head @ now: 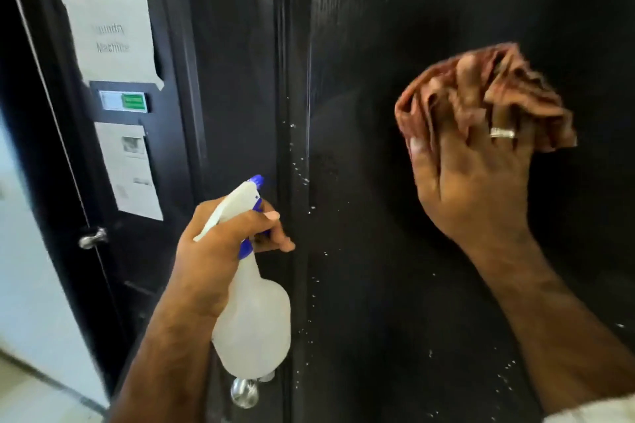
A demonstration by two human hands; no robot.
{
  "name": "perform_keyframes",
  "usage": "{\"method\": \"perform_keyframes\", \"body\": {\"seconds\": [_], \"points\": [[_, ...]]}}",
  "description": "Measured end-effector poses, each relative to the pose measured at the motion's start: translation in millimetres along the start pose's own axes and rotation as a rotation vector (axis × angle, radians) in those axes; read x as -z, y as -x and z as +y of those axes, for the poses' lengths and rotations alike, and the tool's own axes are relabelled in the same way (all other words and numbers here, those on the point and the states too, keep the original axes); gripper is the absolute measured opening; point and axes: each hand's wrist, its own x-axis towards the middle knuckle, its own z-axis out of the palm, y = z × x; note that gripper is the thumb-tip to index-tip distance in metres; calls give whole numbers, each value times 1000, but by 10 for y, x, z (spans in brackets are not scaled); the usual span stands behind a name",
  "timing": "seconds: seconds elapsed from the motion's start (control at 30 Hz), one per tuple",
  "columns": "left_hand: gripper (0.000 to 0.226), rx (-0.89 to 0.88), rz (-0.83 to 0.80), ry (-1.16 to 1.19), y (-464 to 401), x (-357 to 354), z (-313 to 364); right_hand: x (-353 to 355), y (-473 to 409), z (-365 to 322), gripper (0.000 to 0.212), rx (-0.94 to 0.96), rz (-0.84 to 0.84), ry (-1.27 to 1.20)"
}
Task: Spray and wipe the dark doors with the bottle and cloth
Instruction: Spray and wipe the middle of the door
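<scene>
A dark door (395, 251) fills the right half of the view, with white spray droplets scattered along its left edge and lower part. My right hand (470, 182) presses a bunched reddish-brown cloth (536, 93) flat against this door at about mid height. My left hand (223, 244) grips the neck of a white spray bottle (254, 319) with a blue nozzle, its forefinger over the trigger, the nozzle pointing up towards the door frame. A second dark door (233, 62) stands to the left of the frame.
A third dark door at far left carries taped paper notices (110, 34), a green-and-white label (123, 101) and a metal knob (91, 238). Another round metal knob (244, 391) shows below the bottle. A pale wall and floor lie at bottom left.
</scene>
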Motion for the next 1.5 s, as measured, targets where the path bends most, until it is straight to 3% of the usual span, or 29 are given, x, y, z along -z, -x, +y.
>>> {"method": "perform_keyframes", "body": {"seconds": [0.1,0.23,0.33,0.47,0.6,0.73,0.9,1.03,1.13,1.2,1.4,1.5], "points": [[15,-32,17,-36,58,41,-9,-94,-181,-345,63,-80,-24,-32],[11,-38,1,6,38,82,-10,-274,233,-884,65,224,-204,-102],[11,-32,-23,40,-47,178,-3,-243,726,-741,63,319,-251,-123],[9,-30,-68,73,-305,387,-76,-175,519,-431,60,140,-55,-18],[20,-50,-181,83,-634,601,-78,-330,-44,-981,62,-78,-7,18],[11,-63,-296,115,-917,860,-97,-560,87,-1654,60,58,-83,-10],[8,-68,-389,146,-1197,1136,-123,-405,592,-1526,61,217,-209,73],[15,-31,-427,147,-1364,1301,-99,-478,28,-1616,56,58,-97,91],[3,-45,-447,179,-1428,1353,-40,-618,-401,-1891,61,-94,-38,44],[16,-52,-451,200,-1439,1384,-33,-680,-265,-2051,62,-85,-51,13],[29,-12,-461,205,-1504,1517,-76,-599,559,-2041,59,14,-192,38],[14,14,-452,212,-1543,1529,-53,-600,94,-2000,63,-97,-118,39]]}}
